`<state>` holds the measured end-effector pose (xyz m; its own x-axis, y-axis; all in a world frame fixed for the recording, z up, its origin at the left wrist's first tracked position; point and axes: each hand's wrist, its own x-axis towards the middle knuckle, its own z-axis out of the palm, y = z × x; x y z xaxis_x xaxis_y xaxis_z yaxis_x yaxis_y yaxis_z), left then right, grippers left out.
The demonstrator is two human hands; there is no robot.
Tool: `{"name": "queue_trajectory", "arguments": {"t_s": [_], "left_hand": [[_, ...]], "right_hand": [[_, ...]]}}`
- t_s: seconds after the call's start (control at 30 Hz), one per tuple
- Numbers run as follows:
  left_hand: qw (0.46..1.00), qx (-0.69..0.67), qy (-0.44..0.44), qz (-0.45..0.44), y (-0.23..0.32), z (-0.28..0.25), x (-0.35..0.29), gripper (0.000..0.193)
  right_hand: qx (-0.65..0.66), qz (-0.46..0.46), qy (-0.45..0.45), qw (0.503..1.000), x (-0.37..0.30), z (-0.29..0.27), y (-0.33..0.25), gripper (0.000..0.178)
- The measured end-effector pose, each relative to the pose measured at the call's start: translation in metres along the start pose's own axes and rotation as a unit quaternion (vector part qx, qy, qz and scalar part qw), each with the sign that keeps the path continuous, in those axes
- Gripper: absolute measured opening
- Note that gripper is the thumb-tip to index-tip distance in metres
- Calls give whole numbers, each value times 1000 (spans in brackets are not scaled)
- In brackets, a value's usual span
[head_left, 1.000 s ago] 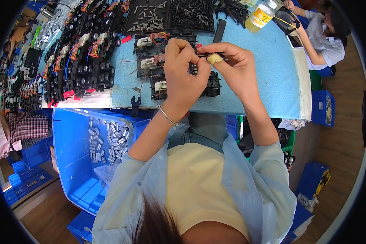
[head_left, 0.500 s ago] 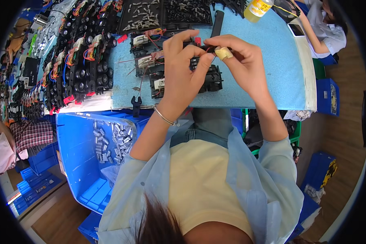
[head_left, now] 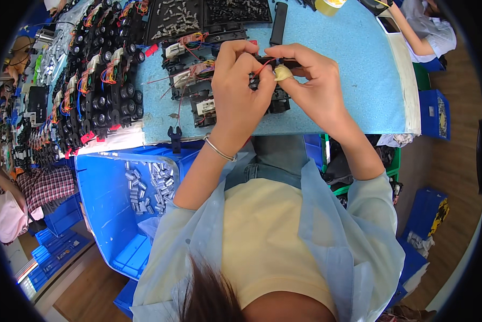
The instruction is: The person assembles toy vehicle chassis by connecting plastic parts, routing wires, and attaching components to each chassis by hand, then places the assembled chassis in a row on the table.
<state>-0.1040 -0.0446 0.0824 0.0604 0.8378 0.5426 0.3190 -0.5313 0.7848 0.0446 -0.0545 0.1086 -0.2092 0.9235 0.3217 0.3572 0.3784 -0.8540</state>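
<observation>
Above the near part of the blue work mat, both hands are closed and meet fingertip to fingertip. A small black part with red wires [head_left: 261, 68] runs between them, mostly hidden by the fingers. My left hand [head_left: 234, 88] pinches the wires with thumb and forefinger. My right hand [head_left: 319, 80] grips the black part from the other side; a yellow wrap [head_left: 282, 73] covers its thumb. Beneath and left of the hands lie several black toy-car chassis [head_left: 202, 106] with white blocks and coloured wires. A black forked piece [head_left: 174, 138] rests at the mat's front edge.
Rows of wheeled black chassis [head_left: 99, 102] fill the left side. Trays of small metal parts [head_left: 174, 21] and black parts [head_left: 235, 12], plus a black bar [head_left: 278, 24], lie beyond my hands. A blue bin [head_left: 104, 214] holds metal cylinders [head_left: 158, 185]. Another person's arm [head_left: 410, 35] is at far right.
My hands have drawn closer together, and the right thumb has turned inward. Red wires now show between the fingers. The whole view has shifted slightly.
</observation>
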Motion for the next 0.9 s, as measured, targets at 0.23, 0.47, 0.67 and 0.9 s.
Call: {"name": "queue_trajectory", "arguments": {"t_s": [0.23,0.47,0.67,0.9], "left_hand": [[998,-48,-17,43,-8,-3,1,12],[1000,22,-14,6,-3,2,-1,10],[999,-21,-29,29,-14,-8,-8,11],[995,81,-52,-24,-26,-31,-27,12]], "right_hand": [[38,61,-35,997,6,-10,-2,28],[-41,-46,10,998,4,-1,3,28],[14,58,-63,996,8,-26,-5,30],[132,145,-171,966,17,-42,-3,31]]}}
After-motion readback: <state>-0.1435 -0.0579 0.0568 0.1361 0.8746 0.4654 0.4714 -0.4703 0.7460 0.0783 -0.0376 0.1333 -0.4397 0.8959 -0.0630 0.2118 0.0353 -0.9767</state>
